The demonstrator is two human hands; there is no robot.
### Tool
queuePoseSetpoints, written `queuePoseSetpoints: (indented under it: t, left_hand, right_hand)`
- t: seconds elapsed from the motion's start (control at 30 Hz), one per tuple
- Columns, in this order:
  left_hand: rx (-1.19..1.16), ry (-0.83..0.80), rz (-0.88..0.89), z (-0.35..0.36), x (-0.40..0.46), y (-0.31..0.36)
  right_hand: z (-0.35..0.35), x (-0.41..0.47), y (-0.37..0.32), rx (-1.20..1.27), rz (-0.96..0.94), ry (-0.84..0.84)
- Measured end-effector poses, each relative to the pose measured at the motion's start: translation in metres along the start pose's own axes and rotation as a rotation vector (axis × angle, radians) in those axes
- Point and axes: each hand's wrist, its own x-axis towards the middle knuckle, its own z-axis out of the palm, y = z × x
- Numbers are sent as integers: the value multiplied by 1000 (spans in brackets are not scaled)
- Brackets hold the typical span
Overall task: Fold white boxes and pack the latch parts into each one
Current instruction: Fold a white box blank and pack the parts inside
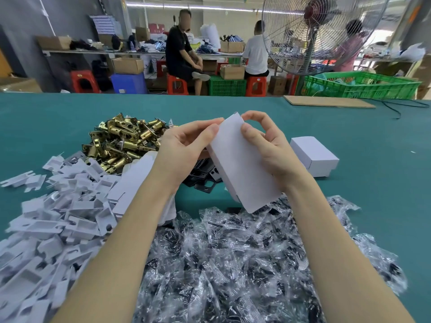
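While raised, both hands point(186, 145) pinch the white box point(242, 169).

Teal tabletop point(70, 108) in front; flat brown cardboard sheet point(326, 101) at its far right edge, black cable point(401, 108) just beside. Beyond: large pedestal fan point(312, 31), green plastic crates point(363, 86), red stools point(82, 81), blue stool point(128, 83), seated people at a cluttered workbench point(77, 52).

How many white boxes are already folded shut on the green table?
1: a finished white box sits on the green table, right of the right hand. Both hands, left hand too, hold another white box, unfinished. Piles may hide more.
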Motion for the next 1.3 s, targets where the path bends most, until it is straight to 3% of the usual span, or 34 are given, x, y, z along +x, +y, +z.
queuePoseSetpoints:
  t: [0.37,0.67,0.83,0.97,1.13,1.23,1.3]
  left_hand:
    - [24,-48,-4,1,-1,-4]
    - [48,-47,-122,-1,-2,-7]
    - [45,-60,-150,-3,-2,-9]
    - [-18,-27,-214,-1,-1,-12]
    - [-230,74,-416,3,6,-12]
    - [-218,144,-528,7,6,-16]
    - [-157,140,-572,11,4,-19]
  right_hand:
    - [1,3,-4,-17,1,-86]
    - [0,5,5,56,41,-126]
    - [1,6,11,41,51,-58]
    - [-1,8,12,55,110,-61]
    - [-9,7,10,282,152,-195]
    - [-14,4,13,20,81,-272]
    - [-12,5,17,-225,10,-208]
